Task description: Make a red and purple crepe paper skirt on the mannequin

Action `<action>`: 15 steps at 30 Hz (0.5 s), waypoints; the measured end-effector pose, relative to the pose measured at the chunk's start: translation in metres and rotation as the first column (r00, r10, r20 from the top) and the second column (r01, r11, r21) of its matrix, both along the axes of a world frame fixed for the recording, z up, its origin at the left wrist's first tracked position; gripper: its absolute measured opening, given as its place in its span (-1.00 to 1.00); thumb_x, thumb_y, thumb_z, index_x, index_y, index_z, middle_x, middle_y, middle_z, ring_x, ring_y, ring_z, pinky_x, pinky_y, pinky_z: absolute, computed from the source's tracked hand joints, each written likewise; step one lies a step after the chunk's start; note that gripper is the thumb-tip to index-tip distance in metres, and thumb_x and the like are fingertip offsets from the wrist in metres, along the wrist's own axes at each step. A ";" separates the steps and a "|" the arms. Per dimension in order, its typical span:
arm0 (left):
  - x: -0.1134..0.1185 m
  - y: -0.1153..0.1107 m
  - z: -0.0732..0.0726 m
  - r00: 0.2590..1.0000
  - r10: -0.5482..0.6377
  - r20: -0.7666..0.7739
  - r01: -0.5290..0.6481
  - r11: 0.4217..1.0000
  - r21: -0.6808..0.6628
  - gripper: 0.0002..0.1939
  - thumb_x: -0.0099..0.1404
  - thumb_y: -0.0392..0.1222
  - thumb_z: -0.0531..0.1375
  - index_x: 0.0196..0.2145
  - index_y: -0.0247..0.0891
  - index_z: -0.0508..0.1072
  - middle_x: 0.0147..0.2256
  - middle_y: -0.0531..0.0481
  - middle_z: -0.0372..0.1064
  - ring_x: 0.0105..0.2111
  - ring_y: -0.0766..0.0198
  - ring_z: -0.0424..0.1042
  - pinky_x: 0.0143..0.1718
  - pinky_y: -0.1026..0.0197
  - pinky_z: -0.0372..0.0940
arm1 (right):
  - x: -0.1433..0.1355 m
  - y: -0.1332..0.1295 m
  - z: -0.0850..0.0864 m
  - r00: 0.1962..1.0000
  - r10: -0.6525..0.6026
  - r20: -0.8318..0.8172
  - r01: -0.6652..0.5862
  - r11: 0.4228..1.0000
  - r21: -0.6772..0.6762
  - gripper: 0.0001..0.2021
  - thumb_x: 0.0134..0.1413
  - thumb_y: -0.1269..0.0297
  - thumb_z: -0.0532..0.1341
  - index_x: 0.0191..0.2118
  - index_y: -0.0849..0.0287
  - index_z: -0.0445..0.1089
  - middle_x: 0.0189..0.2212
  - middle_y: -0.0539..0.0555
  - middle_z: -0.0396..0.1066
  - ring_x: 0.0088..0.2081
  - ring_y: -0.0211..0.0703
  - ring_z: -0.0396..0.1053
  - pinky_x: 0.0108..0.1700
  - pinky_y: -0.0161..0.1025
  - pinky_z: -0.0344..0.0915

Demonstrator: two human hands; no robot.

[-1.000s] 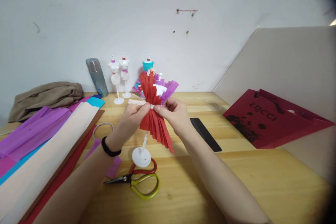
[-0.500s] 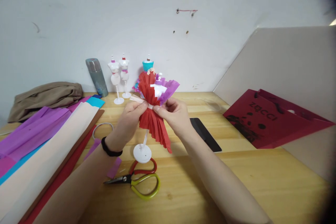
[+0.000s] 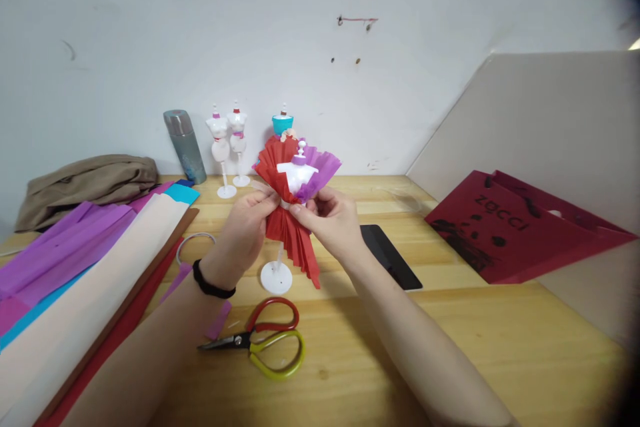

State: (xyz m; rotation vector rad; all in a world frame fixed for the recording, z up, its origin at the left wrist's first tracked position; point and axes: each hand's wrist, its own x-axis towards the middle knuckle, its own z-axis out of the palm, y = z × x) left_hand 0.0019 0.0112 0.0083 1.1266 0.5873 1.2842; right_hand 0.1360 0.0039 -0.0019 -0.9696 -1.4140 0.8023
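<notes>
1. Your left hand [image 3: 250, 223] pinches the pale strip [image 3: 261, 187] at the mannequin's [image 3: 300, 175] waist
2. Your right hand [image 3: 333, 219] grips the pleated red paper [image 3: 295, 240] there
3. The scissors [image 3: 250, 340] lie nearer you

On wooden worktop [image 3: 450, 347]: scissors [image 3: 241, 340] front centre, blades left; black flat slab [image 3: 391, 257] to right; coloured sheets [image 3: 125, 250], brown cloth [image 3: 95, 177] left; flask [image 3: 186, 150], white dress forms [image 3: 220, 149] at back.

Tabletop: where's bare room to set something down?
Bare wood shows between the black slab and red bag, and right of the right forearm. Crowded: left, with paper sheets; middle, with scissors and dress form.
</notes>
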 end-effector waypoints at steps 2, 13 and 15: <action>0.001 0.001 -0.001 1.000 0.009 -0.001 -0.009 1.000 -0.007 -0.90 0.09 -0.21 0.25 -0.54 -0.23 0.46 -0.41 -0.09 0.49 -0.08 0.00 0.43 -0.05 0.05 0.33 | -0.001 0.000 0.000 1.000 -0.012 0.008 0.012 1.000 0.007 -0.70 -0.14 0.14 0.34 -0.56 0.14 0.22 -0.66 -0.15 0.05 -0.59 -0.37 -0.01 -0.55 -0.30 -0.05; -0.004 -0.001 0.002 0.999 -0.023 -0.025 0.021 0.998 -0.066 -0.85 0.05 -0.18 0.29 -0.39 -0.27 0.54 -0.38 -0.08 0.52 -0.18 0.02 0.48 -0.20 0.08 0.38 | 0.005 0.002 -0.002 0.998 0.027 0.058 -0.030 0.999 0.042 -0.65 -0.12 0.05 0.35 -0.56 0.13 0.22 -0.65 -0.13 0.04 -0.58 -0.34 0.00 -0.52 -0.29 -0.03; -0.004 -0.003 0.005 0.997 -0.054 -0.051 0.050 0.996 -0.074 -0.89 0.05 -0.17 0.28 -0.44 -0.24 0.53 -0.39 -0.09 0.52 -0.17 0.01 0.47 -0.22 0.09 0.38 | 0.005 0.003 -0.003 0.997 0.029 0.068 -0.033 0.997 0.073 -0.64 -0.11 0.08 0.35 -0.58 0.13 0.18 -0.65 -0.14 0.04 -0.57 -0.34 0.00 -0.51 -0.29 -0.03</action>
